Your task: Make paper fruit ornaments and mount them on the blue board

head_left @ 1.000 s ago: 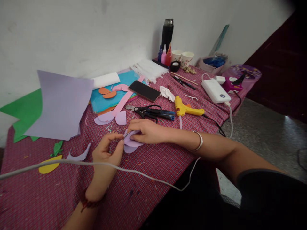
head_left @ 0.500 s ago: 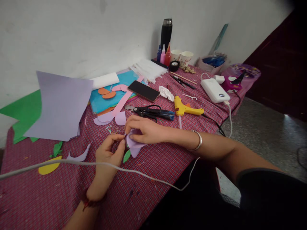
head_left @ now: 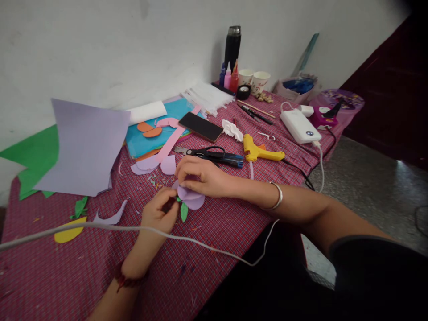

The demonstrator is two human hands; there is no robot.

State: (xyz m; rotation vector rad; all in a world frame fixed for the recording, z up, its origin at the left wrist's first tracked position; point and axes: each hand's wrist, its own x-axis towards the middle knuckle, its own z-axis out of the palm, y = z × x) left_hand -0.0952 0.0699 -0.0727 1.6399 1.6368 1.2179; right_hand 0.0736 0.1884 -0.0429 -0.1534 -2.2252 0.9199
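Note:
A purple paper flower with rounded petals is between my hands, low over the checked tablecloth. One green leaf hangs below it on the near side. My right hand pinches a petal from above with bent fingers. At the flower's left side, my left hand has its thumb and fingertips closed at the base by the leaf; the exact spot they grip is partly hidden. Loose purple petals lie just beyond my hands, and black-handled scissors rest behind my right hand.
A yellow glue gun lies right of the scissors. Behind are a phone, a power bank and paper cups. Purple sheets and a yellow cutout lie left. A white cable crosses in front, over my left forearm.
The flower has turned between my hands, so its petals and the green leaf show more fully. My left hand has shifted slightly to the right; my right hand has risen slightly.

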